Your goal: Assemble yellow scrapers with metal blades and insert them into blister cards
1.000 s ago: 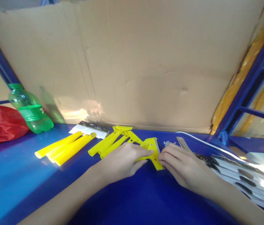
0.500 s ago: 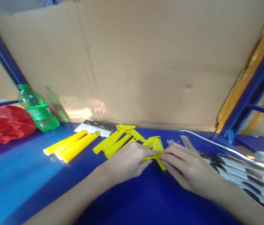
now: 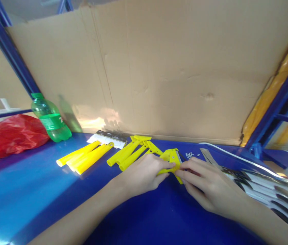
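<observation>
A yellow plastic scraper (image 3: 176,158) with a metal blade along its head is between my two hands. My left hand (image 3: 145,173) is closed around its handle, thumb and index finger pinching near the head. On the other side, my right hand (image 3: 206,183) has its fingertips pressed against the head's blade side; whether they grip a small part there is hidden. Several more yellow scrapers (image 3: 126,154) lie just beyond my left hand. Thin metal strips (image 3: 207,156), like blades, lie beyond my right hand.
Yellow tubular handles (image 3: 89,158) lie at left by printed cards (image 3: 117,141). A green bottle (image 3: 53,120) and red plastic bag (image 3: 16,136) stand farther left. Several white-and-black packages (image 3: 276,195) and a white cable (image 3: 241,157) are at right. Cardboard (image 3: 159,75) closes off the back.
The view has shifted slightly, so things appear a little farther right. My right fingers have shifted slightly on the scraper's head; my left hand keeps its hold.
</observation>
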### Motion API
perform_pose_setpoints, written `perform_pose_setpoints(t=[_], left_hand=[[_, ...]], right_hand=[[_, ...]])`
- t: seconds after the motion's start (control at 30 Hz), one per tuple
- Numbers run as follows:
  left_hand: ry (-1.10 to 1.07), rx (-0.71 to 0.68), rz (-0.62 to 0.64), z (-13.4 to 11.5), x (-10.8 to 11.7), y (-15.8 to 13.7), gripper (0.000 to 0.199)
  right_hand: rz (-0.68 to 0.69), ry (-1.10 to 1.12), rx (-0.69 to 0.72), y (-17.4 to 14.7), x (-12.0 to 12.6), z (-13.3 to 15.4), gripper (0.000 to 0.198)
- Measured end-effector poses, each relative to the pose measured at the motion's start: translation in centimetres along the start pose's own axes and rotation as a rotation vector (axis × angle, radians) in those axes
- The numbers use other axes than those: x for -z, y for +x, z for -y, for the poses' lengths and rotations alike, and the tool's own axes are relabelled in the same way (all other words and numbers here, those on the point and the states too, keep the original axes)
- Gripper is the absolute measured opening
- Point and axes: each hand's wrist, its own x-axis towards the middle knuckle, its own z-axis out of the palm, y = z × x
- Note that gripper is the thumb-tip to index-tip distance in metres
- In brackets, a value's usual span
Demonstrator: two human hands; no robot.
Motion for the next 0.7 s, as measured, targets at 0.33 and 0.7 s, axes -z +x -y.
perform_pose_setpoints(t=[0.33,0.7], left_hand=[[0.010,-0.001,0.013,0.2,-0.2,0.0,0.025],[0.197,0.001,0.012,1.1,-0.5,0.9,0.024]], right_hand=[[0.006,0.038,-0.010,0.2,-0.1,0.3,0.026],[0.018,0.065,-0.050,0.2,-0.2,0.6,0.021]])
